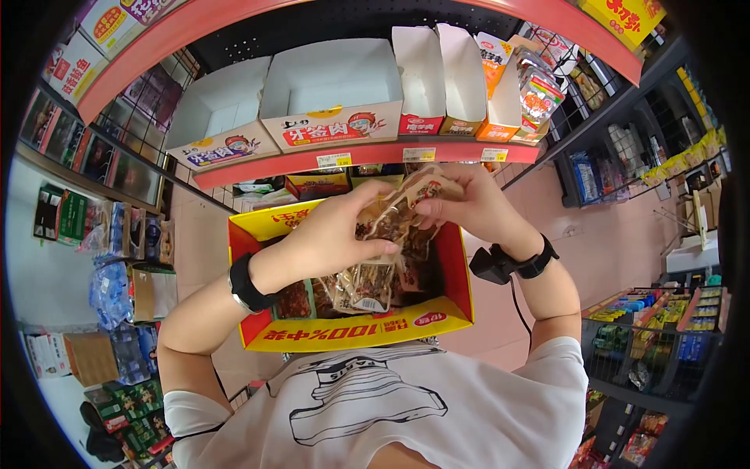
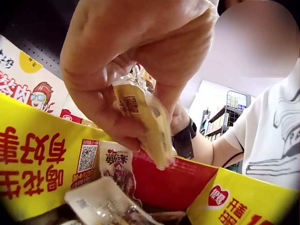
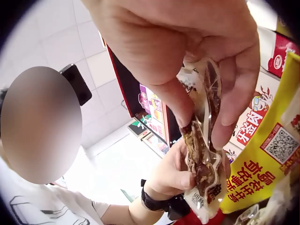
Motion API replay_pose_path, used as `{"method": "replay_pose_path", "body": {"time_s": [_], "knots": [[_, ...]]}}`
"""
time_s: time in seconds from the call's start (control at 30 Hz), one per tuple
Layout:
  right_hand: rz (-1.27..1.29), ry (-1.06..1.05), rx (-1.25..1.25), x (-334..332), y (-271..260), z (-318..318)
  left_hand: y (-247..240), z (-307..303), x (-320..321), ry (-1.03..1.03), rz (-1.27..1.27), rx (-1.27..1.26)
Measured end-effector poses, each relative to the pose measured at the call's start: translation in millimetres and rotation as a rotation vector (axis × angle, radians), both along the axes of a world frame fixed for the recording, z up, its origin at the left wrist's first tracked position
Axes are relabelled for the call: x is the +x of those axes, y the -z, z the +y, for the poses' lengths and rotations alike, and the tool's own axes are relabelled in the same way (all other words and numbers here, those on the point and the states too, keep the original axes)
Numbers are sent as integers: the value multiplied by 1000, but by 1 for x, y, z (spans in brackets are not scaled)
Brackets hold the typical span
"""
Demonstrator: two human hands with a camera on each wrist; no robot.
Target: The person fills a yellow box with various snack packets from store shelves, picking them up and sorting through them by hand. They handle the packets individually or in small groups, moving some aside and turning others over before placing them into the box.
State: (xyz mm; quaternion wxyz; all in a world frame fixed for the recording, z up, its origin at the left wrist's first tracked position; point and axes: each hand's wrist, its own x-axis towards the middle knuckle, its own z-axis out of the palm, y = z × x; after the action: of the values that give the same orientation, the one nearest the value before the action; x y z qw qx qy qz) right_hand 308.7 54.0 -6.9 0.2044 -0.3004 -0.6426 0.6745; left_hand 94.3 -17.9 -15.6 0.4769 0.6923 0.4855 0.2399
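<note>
My left hand (image 1: 324, 230) grips clear-fronted snack packets (image 1: 389, 223) above a yellow and red cardboard box (image 1: 351, 334). Opposite it, my right hand (image 1: 480, 209) pinches a packet (image 1: 430, 189) between thumb and fingers, close against those in the left. In the left wrist view the held packet (image 2: 147, 122) shows a pale back with small dark print. Dark brown food shows through the clear film of the packet (image 3: 204, 164) in the right wrist view. Inside the box lie several more packets (image 1: 367, 285), partly hidden under my hands.
Just ahead is a red-edged shelf (image 1: 359, 155) with price tags. It bears wide white cartons (image 1: 332, 94), narrow open cartons (image 1: 419, 82) and some packaged snacks (image 1: 539, 98). More stocked racks (image 1: 656, 336) stand at the right; boxes and bottles (image 1: 113, 293) line the left.
</note>
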Motion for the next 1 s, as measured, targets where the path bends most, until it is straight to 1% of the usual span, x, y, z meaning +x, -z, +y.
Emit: {"method": "replay_pose_path", "body": {"time_s": [0.03,0.07,0.1,0.13,0.2,0.23,0.27,0.3,0.33,0.37,0.5,0.57,0.6,0.67,0.7,0.77,0.8,0.87,0.93,1.0], "knots": [[17,39,6,2,-3,3,0,0,0,2,-1,4],[34,77,13,4,-6,6,0,0,1,-83,-119,36],[119,97,189,8,-9,13,0,0,0,-169,-237,69],[140,163,287,8,-20,17,0,1,-2,-170,-238,73],[92,380,439,19,-30,38,5,3,-12,-261,-186,60],[93,485,559,23,-32,54,6,2,-15,-271,-254,30],[94,592,680,25,-32,72,6,2,-18,-269,-255,36],[95,595,687,24,-32,88,5,2,-21,-244,-218,6],[145,665,721,23,-31,105,4,3,-22,-219,-179,-22],[198,734,756,22,-30,120,4,2,-22,-217,-188,1],[182,781,728,-2,-25,162,1,-2,-20,-171,-208,-14],[11,819,864,-13,-18,178,-1,-3,-21,-145,-157,-18],[15,833,870,-17,-15,184,-2,-3,-21,-143,-138,-25],[-144,844,1052,-24,-11,192,0,-5,-23,-145,-145,-7],[-139,855,1054,-27,-14,189,1,-5,-24,-160,-159,3],[-481,775,985,-31,-20,183,1,-5,-29,-140,-137,-10],[-479,777,986,-32,-19,184,2,-5,-30,-133,-126,-32],[-580,680,1002,-36,-13,191,1,-4,-31,-137,-123,-26],[-599,646,1002,-41,-12,197,1,-4,-31,-131,-111,-4],[-631,564,1093,-44,-13,201,1,-4,-29,-123,-90,-8]]}}
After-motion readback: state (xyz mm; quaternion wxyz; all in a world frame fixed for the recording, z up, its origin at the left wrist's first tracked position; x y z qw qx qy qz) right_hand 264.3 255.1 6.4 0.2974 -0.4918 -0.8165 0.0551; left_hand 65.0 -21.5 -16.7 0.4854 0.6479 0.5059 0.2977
